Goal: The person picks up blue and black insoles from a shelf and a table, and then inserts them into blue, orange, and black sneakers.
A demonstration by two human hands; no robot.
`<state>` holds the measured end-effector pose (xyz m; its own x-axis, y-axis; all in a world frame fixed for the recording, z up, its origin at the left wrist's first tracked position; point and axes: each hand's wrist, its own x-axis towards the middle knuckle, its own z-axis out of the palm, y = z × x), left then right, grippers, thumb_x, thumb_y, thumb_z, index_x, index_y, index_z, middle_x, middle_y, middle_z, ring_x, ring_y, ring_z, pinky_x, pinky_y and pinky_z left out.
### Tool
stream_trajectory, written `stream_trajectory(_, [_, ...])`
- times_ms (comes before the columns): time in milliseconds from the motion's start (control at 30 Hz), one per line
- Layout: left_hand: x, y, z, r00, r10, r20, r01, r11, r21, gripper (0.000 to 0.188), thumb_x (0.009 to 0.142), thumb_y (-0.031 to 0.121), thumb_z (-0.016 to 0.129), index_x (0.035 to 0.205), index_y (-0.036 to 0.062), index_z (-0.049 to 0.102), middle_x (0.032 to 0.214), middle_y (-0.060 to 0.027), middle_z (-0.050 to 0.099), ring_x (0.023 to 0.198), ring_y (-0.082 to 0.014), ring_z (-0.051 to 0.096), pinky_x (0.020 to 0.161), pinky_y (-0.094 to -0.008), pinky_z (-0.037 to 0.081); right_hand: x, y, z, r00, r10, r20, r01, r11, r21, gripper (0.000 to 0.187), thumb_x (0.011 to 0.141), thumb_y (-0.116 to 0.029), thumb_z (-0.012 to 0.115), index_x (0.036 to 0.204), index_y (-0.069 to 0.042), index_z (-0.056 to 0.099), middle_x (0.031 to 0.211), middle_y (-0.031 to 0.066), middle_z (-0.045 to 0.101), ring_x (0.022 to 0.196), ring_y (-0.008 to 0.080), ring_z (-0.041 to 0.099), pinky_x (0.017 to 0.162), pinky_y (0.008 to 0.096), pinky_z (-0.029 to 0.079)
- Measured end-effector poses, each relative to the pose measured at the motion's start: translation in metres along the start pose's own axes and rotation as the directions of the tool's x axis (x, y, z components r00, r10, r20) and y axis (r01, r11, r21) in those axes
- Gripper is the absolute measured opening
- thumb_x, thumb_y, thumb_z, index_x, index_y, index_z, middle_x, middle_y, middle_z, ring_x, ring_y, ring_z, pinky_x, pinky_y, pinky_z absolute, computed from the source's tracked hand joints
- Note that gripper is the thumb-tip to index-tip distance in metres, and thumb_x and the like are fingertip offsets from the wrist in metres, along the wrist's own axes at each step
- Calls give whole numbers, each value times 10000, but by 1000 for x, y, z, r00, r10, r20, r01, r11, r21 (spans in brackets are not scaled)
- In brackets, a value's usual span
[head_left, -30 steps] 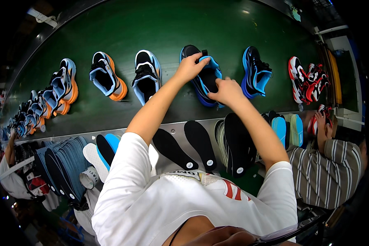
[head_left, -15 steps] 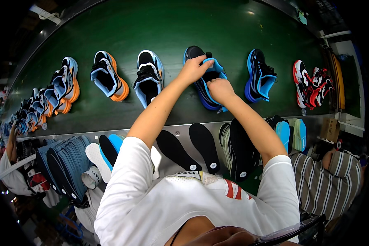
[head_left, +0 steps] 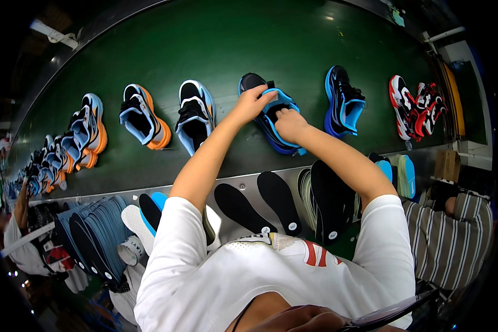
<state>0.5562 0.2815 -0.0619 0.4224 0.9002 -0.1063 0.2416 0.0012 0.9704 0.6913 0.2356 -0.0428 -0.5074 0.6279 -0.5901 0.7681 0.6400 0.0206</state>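
A black and blue sneaker lies on the green work surface in front of me, its toe away to the upper left. My left hand pinches the tongue near the light blue lining. Bent fingers of my right hand reach into the shoe's opening from the heel side. Their tips are partly hidden there, and I cannot see what, if anything, they hold. To the right lies a second black and blue sneaker, apart from my hands. Left of my forearm is a black, white and light blue sneaker.
On the green surface, an orange-soled sneaker and several similar ones run leftward; red and white sneakers lie right. Along the near metal ledge stand black insoles and a blue-grey insole stack. A person in a striped shirt is at right.
My right hand has drawn back slightly from the shoe's opening, showing more of its bent fingers. The left hand keeps its hold on the tongue. The whole view has shifted a little.
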Motion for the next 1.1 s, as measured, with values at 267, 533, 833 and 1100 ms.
stream_trajectory(267, [0,5,1,999,31,-25,-30,999,39,245,795,256,520,749,16,511,575,-32,434,554,-98,395,502,-254,348,6,5,10,981,-71,183,102,981,-166,261,743,-167,479,951,-68,601,1110,89,487,994,234,445,793,289,355])
stream_trajectory(533, [-5,0,5,998,60,-27,-59,998,38,216,794,231,528,750,25,479,601,-1,408,571,-74,372,500,-225,333,22,11,3,970,-146,197,143,989,31,310,737,-222,407,899,-42,600,945,119,573,957,238,506,865,377,305])
stream_trajectory(833, [-6,5,26,951,222,-214,-55,805,591,287,726,199,563,932,9,500,831,-206,568,803,-363,531,667,-384,421,-35,4,-8,938,-165,304,18,901,433,575,734,-456,294,1000,-17,553,1053,128,518,1098,198,399,1002,400,-60])
stream_trajectory(1100, [25,39,73,951,204,-231,-39,823,567,321,771,292,519,907,3,493,702,-241,551,693,-398,532,604,-435,410,-162,1,43,494,430,-755,227,775,590,310,727,-215,520,981,-36,528,823,90,582,877,222,525,896,412,286])
